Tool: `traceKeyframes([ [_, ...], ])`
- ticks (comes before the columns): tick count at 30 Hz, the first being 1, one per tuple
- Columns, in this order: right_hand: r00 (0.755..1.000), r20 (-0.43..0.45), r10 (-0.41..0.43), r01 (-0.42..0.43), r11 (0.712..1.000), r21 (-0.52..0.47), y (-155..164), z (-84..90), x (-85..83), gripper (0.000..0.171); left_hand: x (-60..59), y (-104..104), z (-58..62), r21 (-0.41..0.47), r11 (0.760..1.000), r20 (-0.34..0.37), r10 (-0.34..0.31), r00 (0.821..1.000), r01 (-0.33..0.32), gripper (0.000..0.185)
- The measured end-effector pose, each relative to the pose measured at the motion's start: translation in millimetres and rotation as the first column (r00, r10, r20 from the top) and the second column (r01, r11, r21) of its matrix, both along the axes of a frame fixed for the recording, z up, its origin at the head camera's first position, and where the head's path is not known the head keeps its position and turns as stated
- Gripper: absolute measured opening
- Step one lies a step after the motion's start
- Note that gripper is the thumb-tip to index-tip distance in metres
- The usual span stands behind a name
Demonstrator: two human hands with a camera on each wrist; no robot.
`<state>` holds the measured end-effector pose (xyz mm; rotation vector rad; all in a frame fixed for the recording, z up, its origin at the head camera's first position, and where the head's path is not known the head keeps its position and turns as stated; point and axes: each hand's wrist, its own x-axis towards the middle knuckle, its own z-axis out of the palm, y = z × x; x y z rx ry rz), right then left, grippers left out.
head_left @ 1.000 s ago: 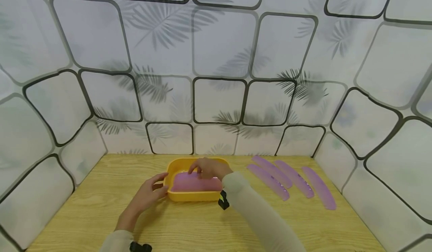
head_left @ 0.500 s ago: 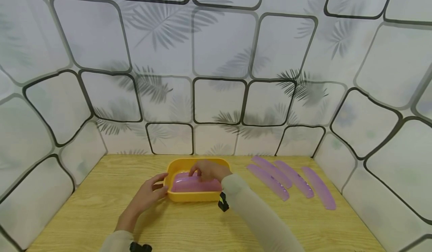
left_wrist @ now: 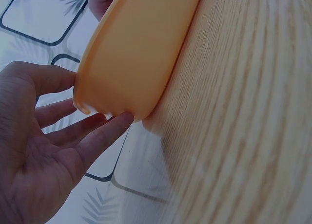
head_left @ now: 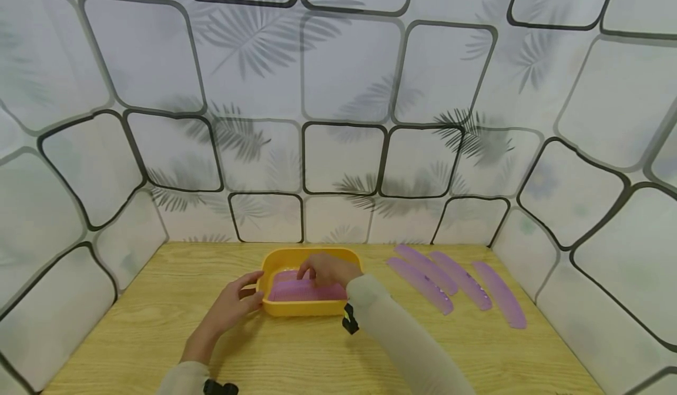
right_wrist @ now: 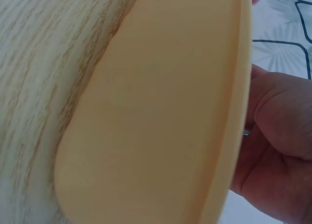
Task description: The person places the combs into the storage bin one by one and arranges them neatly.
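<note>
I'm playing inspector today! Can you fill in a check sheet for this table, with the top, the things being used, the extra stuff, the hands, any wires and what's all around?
Surface: wooden table, light grain.
Job's things: yellow tray near the back of the table; purple comb lying inside it, teeth showing.
Clutter: four more purple combs lying side by side on the table to the right of the tray.
Hands: left hand with straight fingers touching the tray's left end; right hand reaching into the tray onto the comb, its grip hidden.
Cables: nothing seen.
Surroundings: walls on three sides, pale panels with black outlines and leaf prints.
</note>
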<state>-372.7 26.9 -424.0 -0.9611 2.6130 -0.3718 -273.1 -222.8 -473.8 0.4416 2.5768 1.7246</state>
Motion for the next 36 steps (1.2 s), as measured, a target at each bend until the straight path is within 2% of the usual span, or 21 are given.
traceKeyframes([
  [17,1.000,0.016,-0.026,0.026,0.999,-0.033,1.3,-4.3,2.6,0.034,0.8,-0.2,-1.1,0.010,1.000,0.007,-0.001,1.000,0.001,0.059],
  [27,0.991,0.113,-0.076,0.088,0.991,-0.103,7.4,3.2,5.9,0.051,0.8,-0.7,-0.2,0.011,1.000,0.011,-0.001,1.000,0.001,0.060],
  [31,0.990,0.133,-0.055,0.072,0.989,-0.128,12.3,7.2,6.3,0.046,1.0,-0.8,0.2,0.002,1.000,0.010,0.004,1.000,-0.004,0.060],
  [36,0.997,0.082,-0.013,0.023,0.991,-0.132,21.7,13.3,6.3,0.035,1.5,-0.1,1.1,-0.008,1.000,0.012,0.016,1.000,-0.016,0.059],
])
